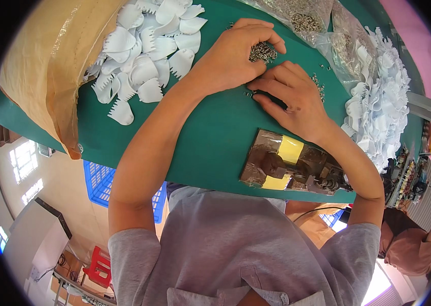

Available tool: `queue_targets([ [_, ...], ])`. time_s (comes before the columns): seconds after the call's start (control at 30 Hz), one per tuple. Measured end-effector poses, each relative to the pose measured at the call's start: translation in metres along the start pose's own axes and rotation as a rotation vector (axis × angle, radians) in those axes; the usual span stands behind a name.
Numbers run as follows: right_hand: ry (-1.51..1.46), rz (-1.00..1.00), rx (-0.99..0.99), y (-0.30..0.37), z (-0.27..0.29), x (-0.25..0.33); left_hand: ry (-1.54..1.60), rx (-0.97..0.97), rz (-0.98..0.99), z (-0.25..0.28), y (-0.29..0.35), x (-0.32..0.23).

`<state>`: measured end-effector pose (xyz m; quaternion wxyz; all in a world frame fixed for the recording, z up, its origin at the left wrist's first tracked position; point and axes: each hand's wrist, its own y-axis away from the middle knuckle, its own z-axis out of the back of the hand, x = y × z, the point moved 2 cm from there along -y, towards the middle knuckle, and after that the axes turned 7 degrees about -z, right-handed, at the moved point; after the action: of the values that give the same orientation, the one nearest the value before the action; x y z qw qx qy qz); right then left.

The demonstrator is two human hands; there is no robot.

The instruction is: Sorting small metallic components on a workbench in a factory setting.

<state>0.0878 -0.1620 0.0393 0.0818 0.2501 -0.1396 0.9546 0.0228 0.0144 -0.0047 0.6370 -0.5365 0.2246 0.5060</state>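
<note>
My left hand (238, 56) curves around a small pile of tiny shiny metal pieces, perhaps springs (262, 52), its thumb apart from the fingers. Close beside it, my right hand (292, 99) has its thumb and forefinger spread. A few loose metal pieces (249, 94) lie at those fingertips on the green tabletop (210, 132). More of the same pieces (319, 85) are scattered just right of my right hand. Below my right forearm sits a brown metal fixture (297, 163) with yellow patches and a small mechanism at its right end.
White toothed plastic pieces (144, 66) spill from a brown paper sack (57, 71) at left. Another heap of white pieces (378, 107) lies at right. Clear plastic bags (304, 20) of metal pieces stand at the back. A blue crate (98, 181) is below the table; another person (409, 239) is at right.
</note>
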Motion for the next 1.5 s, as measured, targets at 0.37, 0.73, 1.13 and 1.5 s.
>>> queue_targets([
  [0.37, 0.042, -0.143, 0.230, 0.020, 0.032, 0.001, -0.007, -0.004, 0.007, 0.000, 0.000, 0.001],
  [0.73, 0.017, -0.122, 0.005, 0.003, 0.013, 0.001, 0.018, 0.007, 0.016, 0.000, -0.002, 0.000],
  [1.13, 0.067, -0.185, -0.132, -0.005, -0.005, -0.013, 0.002, 0.003, -0.001, 0.001, -0.001, 0.005],
  [1.5, -0.091, -0.242, -0.140, 0.001, -0.002, -0.013, 0.027, 0.006, 0.026, -0.001, 0.000, 0.004],
])
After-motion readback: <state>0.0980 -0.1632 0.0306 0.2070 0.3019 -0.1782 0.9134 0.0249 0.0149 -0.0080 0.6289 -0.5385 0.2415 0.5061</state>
